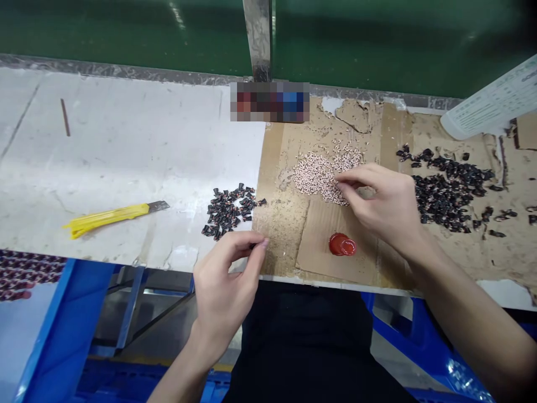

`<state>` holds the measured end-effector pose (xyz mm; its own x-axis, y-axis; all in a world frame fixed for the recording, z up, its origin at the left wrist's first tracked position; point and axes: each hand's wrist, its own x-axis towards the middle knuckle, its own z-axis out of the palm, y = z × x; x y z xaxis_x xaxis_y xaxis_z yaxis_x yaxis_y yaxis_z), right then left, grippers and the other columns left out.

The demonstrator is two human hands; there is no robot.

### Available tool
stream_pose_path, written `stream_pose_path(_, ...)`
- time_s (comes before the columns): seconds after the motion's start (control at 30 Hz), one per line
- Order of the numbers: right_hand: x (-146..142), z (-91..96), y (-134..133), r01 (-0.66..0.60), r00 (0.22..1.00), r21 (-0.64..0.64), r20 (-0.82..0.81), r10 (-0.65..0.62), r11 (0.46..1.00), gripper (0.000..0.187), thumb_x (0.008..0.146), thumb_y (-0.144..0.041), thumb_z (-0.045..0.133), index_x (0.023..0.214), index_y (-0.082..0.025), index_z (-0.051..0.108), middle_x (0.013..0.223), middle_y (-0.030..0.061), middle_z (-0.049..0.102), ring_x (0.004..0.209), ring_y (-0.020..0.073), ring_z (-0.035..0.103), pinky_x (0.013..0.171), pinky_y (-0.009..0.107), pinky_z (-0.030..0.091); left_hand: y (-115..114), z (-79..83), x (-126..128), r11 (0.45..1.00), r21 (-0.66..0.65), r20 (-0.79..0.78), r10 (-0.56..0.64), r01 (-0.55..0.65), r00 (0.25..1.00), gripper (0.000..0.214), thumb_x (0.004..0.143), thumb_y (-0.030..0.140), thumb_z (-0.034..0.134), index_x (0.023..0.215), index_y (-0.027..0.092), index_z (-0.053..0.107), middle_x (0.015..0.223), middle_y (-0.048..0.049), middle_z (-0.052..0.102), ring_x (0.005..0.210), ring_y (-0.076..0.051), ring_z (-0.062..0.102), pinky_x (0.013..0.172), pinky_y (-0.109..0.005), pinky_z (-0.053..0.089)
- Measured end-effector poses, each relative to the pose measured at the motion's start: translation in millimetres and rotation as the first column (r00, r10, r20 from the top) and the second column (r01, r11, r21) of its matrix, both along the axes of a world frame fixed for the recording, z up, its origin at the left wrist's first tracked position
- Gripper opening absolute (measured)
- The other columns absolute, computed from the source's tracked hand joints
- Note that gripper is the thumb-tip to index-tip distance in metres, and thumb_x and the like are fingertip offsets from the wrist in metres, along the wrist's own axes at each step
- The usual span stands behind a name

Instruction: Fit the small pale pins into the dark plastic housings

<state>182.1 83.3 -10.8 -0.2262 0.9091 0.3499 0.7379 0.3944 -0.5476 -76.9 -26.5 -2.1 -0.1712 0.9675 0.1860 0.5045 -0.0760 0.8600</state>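
Pale pink granular bits form a loose heap (319, 176) on the torn brown cardboard sheet (319, 246), which lies on the white scuffed table (104, 140). Heap's spread out thin at the edges, w/ scattered bits trailing toward the back. Looks like plenty of it there now, no way to count.

My R hand (377, 207) is at the heap's near-right edge, thumb & index pinched together, other fingers curled. Can't tell if a bit's between the tips. My L hand (222, 285) is off the cardboard's near-left corner, fingers & thumb pressed together, tips just above the table edge. Maybe something tiny & dark in there, too small to tell.

Two lots of dark glossy pieces sit either side: big scattered black pile (448, 193) to the R of my R hand, on the cardboard, & smaller black pile (229, 211) on the bare table just beyond my L hand. Pale heap sits b/w them, so as things lie: one big pale lot, one big dark lot, one small dark lot.

Also near: round red lid-like disc (342, 244) on the cardboard below the heap, yellow snap-off utility knife (109, 218) on the table to the L, white printed sheet (490, 98) top R.
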Motion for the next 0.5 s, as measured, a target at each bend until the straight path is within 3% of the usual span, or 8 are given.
stream_pose_path(0.07, 3.6, 4.4, -5.5, 0.049, 0.958, -0.128, -0.274, -0.082, 0.991, 0.014, 0.087, -0.016, 0.079, 0.096, -0.027, 0.081, 0.093, 0.0017, 0.081, 0.084, 0.0194, 0.077, 0.079, 0.037, 0.065, 5.6, 5.3, 12.3, 1.000, 0.026, 0.069, -0.005, 0.004, 0.998, 0.017, 0.090, 0.008, 0.078, 0.099, 0.022, 0.077, 0.091, 0.0031, 0.079, 0.079, -0.009, 0.073, 0.077, -0.017, 0.061)
stream_pose_path(0.13, 8.3, 9.5, -14.0, -0.013, 0.822, -0.311, -0.544, -0.167, 0.950, 0.017, 0.082, -0.022, 0.086, 0.096, -0.031, 0.081, 0.091, -0.0013, 0.080, 0.082, 0.0161, 0.076, 0.076, 0.032, 0.066, 14.6, 10.5, 27.7, 0.995, 0.075, 0.136, -0.070, 0.060, 0.988, 0.016, 0.090, 0.010, 0.080, 0.100, 0.022, 0.079, 0.092, 0.0028, 0.080, 0.076, -0.007, 0.072, 0.072, -0.016, 0.060)
stream_pose_path(0.2, 11.4, 15.5, -24.6, -0.159, 0.661, -0.444, -0.711, -0.239, 0.882, 0.019, 0.080, -0.028, 0.089, 0.095, -0.033, 0.080, 0.089, -0.0040, 0.079, 0.078, 0.0123, 0.074, 0.072, 0.026, 0.065, 24.7, 15.1, 44.6, 0.983, 0.113, 0.223, -0.168, 0.145, 0.960, 0.013, 0.090, 0.012, 0.080, 0.101, 0.020, 0.080, 0.092, 0.0014, 0.082, 0.075, -0.008, 0.073, 0.069, -0.017, 0.060)
stream_pose_path(0.27, 10.4, 21.9, -35.7, -0.271, 0.531, -0.501, -0.790, -0.306, 0.822, 0.018, 0.078, -0.028, 0.091, 0.092, -0.034, 0.080, 0.086, -0.0059, 0.078, 0.072, 0.0087, 0.072, 0.069, 0.020, 0.064, 32.7, 18.4, 60.5, 0.966, 0.154, 0.285, -0.244, 0.207, 0.927, 0.012, 0.091, 0.012, 0.079, 0.101, 0.019, 0.080, 0.092, 0.0002, 0.082, 0.075, -0.009, 0.074, 0.069, -0.018, 0.062)
stream_pose_path(0.33, 5.1, 27.7, -45.9, -0.318, 0.445, -0.515, -0.822, -0.355, 0.796, 0.016, 0.079, -0.027, 0.091, 0.089, -0.033, 0.080, 0.084, -0.0065, 0.077, 0.070, 0.0063, 0.071, 0.068, 0.015, 0.063, 36.7, 20.3, 73.4, 0.949, 0.197, 0.302, -0.298, 0.247, 0.905, 0.012, 0.092, 0.011, 0.078, 0.102, 0.019, 0.079, 0.096, -0.0010, 0.083, 0.078, -0.010, 0.077, 0.072, -0.019, 0.065)
stream_pose_path(0.5, -12.2, 33.0, -64.4, -0.263, 0.360, -0.510, -0.840, -0.407, 0.819, 0.014, 0.081, -0.025, 0.090, 0.088, -0.032, 0.080, 0.087, -0.0069, 0.078, 0.073, 0.0038, 0.073, 0.068, 0.008, 0.061, 36.4, 19.8, 87.4, 0.904, 0.347, 0.173, -0.323, 0.249, 0.931, 0.011, 0.093, 0.008, 0.076, 0.102, 0.014, 0.078, 0.101, -0.0050, 0.083, 0.092, -0.012, 0.079, 0.089, -0.021, 0.065)
